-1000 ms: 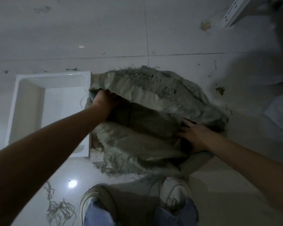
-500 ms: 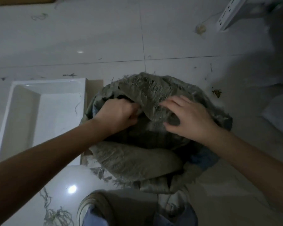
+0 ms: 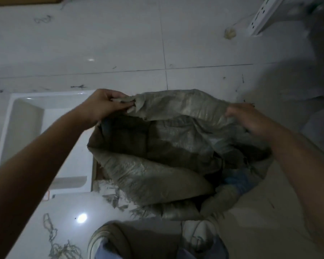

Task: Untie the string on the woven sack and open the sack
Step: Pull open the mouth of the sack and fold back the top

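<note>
- The left hand (image 3: 103,105) is pinching the far rim of the sack (image 3: 157,176) at its left corner — fingers (image 3: 123,104) curled shut with a frayed fold of weave bunched between thumb and fingertips.
- The right hand (image 3: 245,116) is gripping the same far rim at the right end; it is blurred, and its fingers are folding over the edge, so how tightly they are closing cannot be told.
- Between the two hands the rim is stretching as a pale band, and the sack's mouth is gaping just below the fingers, dark inside.
- The near side of the sack is slumping in folds toward the person's shoes (image 3: 101,240), well below both hands.
- Something blue (image 3: 239,180) is showing inside the mouth, below the right wrist.
- A loose string (image 3: 64,249) is lying on the floor (image 3: 120,43), far from the fingers, under the left forearm — whether it is the sack's tie cannot be told.
- A white tray (image 3: 19,128) is sitting just left of the sack, beneath the left arm.
</note>
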Tool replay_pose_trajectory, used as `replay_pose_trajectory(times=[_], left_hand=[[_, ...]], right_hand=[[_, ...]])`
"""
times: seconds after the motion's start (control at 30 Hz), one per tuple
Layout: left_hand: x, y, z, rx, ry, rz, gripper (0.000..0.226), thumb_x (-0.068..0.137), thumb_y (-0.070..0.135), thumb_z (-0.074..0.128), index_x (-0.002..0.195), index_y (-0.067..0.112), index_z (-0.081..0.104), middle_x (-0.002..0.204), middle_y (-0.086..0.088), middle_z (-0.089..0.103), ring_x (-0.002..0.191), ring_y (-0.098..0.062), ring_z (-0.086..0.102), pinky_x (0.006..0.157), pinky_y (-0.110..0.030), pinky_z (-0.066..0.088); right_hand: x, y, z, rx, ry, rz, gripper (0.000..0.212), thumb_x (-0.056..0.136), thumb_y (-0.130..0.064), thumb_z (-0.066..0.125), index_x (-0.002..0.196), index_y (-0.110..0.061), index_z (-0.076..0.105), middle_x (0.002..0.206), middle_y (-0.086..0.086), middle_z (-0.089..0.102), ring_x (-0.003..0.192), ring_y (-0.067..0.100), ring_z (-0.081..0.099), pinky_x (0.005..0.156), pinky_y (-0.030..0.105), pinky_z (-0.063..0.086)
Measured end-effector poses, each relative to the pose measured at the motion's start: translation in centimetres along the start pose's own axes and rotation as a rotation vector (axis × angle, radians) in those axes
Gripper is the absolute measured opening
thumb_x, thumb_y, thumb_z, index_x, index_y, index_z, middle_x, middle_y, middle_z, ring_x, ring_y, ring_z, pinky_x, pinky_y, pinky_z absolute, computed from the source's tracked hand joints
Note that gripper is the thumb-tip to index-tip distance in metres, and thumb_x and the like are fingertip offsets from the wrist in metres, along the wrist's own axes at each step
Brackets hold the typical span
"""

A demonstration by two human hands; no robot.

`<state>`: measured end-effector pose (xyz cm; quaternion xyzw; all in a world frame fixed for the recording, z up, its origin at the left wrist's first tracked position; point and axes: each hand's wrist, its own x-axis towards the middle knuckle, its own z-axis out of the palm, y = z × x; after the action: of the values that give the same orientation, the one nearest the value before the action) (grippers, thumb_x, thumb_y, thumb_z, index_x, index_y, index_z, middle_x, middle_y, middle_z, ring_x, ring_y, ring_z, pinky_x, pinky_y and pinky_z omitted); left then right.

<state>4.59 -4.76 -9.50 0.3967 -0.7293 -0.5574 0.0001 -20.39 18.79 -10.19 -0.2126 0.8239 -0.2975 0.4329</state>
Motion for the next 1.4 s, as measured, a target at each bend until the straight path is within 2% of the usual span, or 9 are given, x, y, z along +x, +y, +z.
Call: replay_pose_trajectory(times=[0.13, 0.23, 0.4, 0.53, 0.63, 0.77, 0.97, 1.27, 1.4], left_hand=[[1.9, -0.7, -1.3, -0.273, -0.239, -0.229, 0.038, 0.054, 0.035, 0.082, 0.083, 0.012, 0.075, 0.087, -0.005, 0.076, 0.082, -0.014, 0.072, 0.066, -0.018, 0.059], [3.5, -1.7, -0.1, -0.352, -0.139, -0.406, 0.014, 0.089, 0.022, 0.057, 0.091, 0.011, 0.065, 0.079, 0.001, 0.075, 0.088, -0.014, 0.064, 0.073, -0.021, 0.056], [5.3, -3.4, 2.9, -0.438, 0.077, -0.604, 0.046, 0.093, 0.004, 0.043, 0.052, 0.006, 0.063, 0.046, -0.005, 0.064, 0.066, -0.020, 0.051, 0.063, -0.025, 0.044], [5.0, -2.5, 5.6, -0.140, 0.181, -0.622, 0.024, 0.092, 0.012, 0.047, 0.102, -0.004, 0.063, 0.110, -0.024, 0.061, 0.089, -0.028, 0.055, 0.074, -0.030, 0.047], [4.2, 0.3, 5.3, 0.033, 0.263, -0.481, 0.022, 0.091, 0.015, 0.043, 0.081, 0.002, 0.058, 0.096, -0.020, 0.059, 0.067, -0.024, 0.050, 0.055, -0.023, 0.039], [0.8, 2.1, 6.1, 0.938, 0.451, 0.005, 0.067, 0.088, 0.053, 0.042, 0.135, 0.006, 0.037, 0.138, -0.024, 0.043, 0.128, -0.039, 0.041, 0.106, -0.051, 0.030], [-1.2, -3.7, 11.4, 1.635, 0.112, 0.671, 0.101, 0.082, 0.062, 0.043, 0.148, 0.001, -0.002, 0.158, -0.017, 0.015, 0.147, -0.036, 0.011, 0.110, -0.068, 0.010], [3.2, -4.9, 11.8, 1.485, 0.342, 0.860, 0.055, 0.097, 0.019, 0.032, 0.145, -0.003, 0.018, 0.147, -0.019, 0.040, 0.138, -0.033, 0.037, 0.114, -0.055, 0.006], [3.8, -5.0, 11.6, 1.583, 0.173, 0.981, 0.094, 0.078, 0.049, 0.061, 0.149, 0.007, 0.015, 0.150, -0.018, 0.036, 0.140, -0.034, 0.033, 0.109, -0.065, 0.019]], right_hand=[[3.4, 0.3, -1.4, 0.361, -0.086, 0.219, 0.026, 0.090, -0.016, 0.045, 0.068, -0.012, 0.059, 0.057, 0.001, 0.066, 0.057, 0.019, 0.061, 0.058, 0.026, 0.045], [5.7, 1.2, -1.4, 0.361, -0.091, 0.345, 0.022, 0.093, -0.023, 0.052, 0.086, -0.007, 0.064, 0.093, 0.013, 0.067, 0.080, 0.025, 0.063, 0.070, 0.031, 0.049], [8.4, 2.6, 0.6, 0.070, -0.023, 0.453, 0.047, 0.092, -0.024, 0.058, 0.128, 0.005, 0.050, 0.126, 0.020, 0.058, 0.101, 0.033, 0.061, 0.078, 0.035, 0.052], [8.2, 1.9, 2.1, -0.614, 0.218, 0.113, 0.021, 0.089, -0.020, 0.054, 0.084, 0.000, 0.054, 0.104, 0.022, 0.061, 0.086, 0.030, 0.057, 0.056, 0.027, 0.036], [5.7, 0.1, 2.6, -0.838, 0.519, -0.215, 0.024, 0.091, -0.019, 0.045, 0.093, 0.002, 0.055, 0.101, 0.024, 0.059, 0.095, 0.037, 0.057, 0.070, 0.036, 0.037], [0.8, -1.2, 4.1, -0.855, 0.596, -0.363, 0.061, 0.079, -0.046, 0.048, 0.117, 0.001, 0.049, 0.117, 0.023, 0.053, 0.110, 0.038, 0.049, 0.093, 0.048, 0.037], [-2.4, 3.2, 9.9, -0.932, 0.542, -0.412, 0.071, 0.085, -0.055, 0.036, 0.118, 0.004, 0.056, 0.120, 0.028, 0.059, 0.114, 0.042, 0.057, 0.092, 0.056, 0.046], [3.7, 4.0, 6.3, -0.829, 0.970, -0.876, 0.006, 0.079, -0.006, 0.062, 0.078, -0.004, 0.057, 0.084, 0.019, 0.064, 0.081, 0.028, 0.048, 0.071, 0.037, 0.034], [4.3, 3.5, 6.9, -0.873, 0.779, -0.907, 0.011, 0.079, -0.007, 0.059, 0.069, -0.004, 0.056, 0.059, 0.013, 0.057, 0.054, 0.027, 0.058, 0.046, 0.028, 0.040]])
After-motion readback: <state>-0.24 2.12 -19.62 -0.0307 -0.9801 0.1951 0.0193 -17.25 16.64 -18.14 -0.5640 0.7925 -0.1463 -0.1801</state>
